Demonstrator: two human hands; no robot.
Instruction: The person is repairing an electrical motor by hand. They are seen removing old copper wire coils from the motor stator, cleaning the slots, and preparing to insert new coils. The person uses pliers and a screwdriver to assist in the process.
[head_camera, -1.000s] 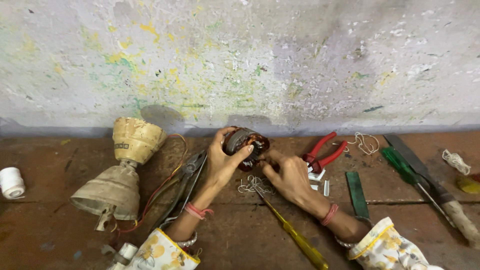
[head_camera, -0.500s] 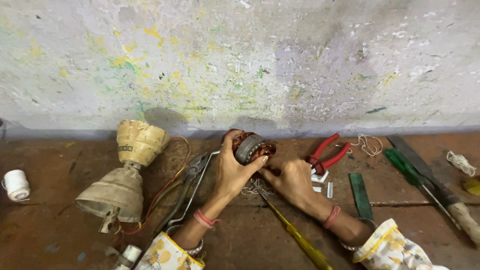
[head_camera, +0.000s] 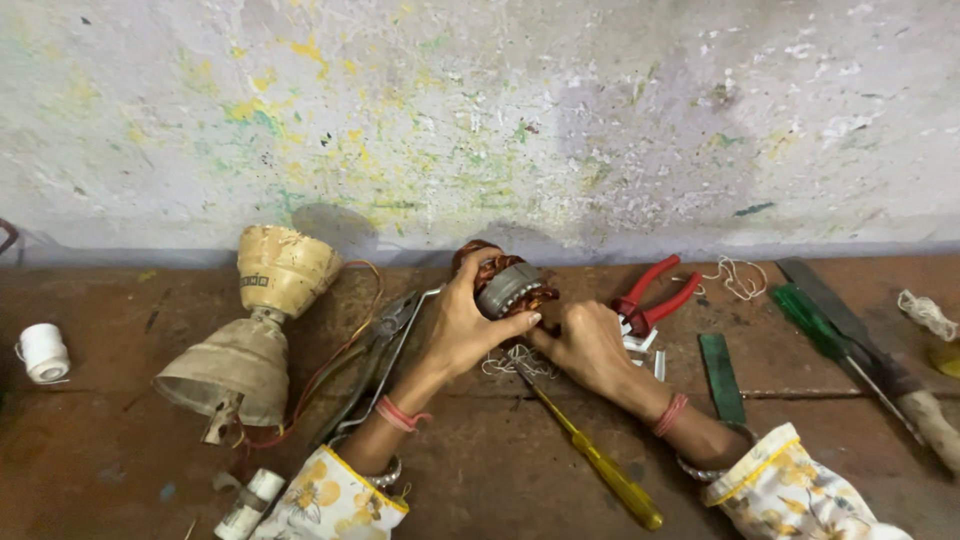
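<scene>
My left hand (head_camera: 462, 325) grips a small motor stator (head_camera: 503, 283), a grey metal ring with copper wire windings, tilted on the brown floor near the wall. My right hand (head_camera: 587, 343) is at its lower right side, fingers pinched on the windings and loose white thread (head_camera: 512, 364) beneath it. A yellow-handled screwdriver (head_camera: 592, 457) lies just under my right wrist.
Cream fan housing (head_camera: 252, 327) with red wires lies left, metal pliers (head_camera: 385, 335) beside my left arm. Red-handled pliers (head_camera: 653, 292), a green flat strip (head_camera: 720, 376), a green screwdriver (head_camera: 835, 350) and a file lie right. White thread spool (head_camera: 43, 351) sits far left.
My left hand has tipped the stator up and turned it slightly. My right hand has stayed against its lower side. The view has shifted a little.
</scene>
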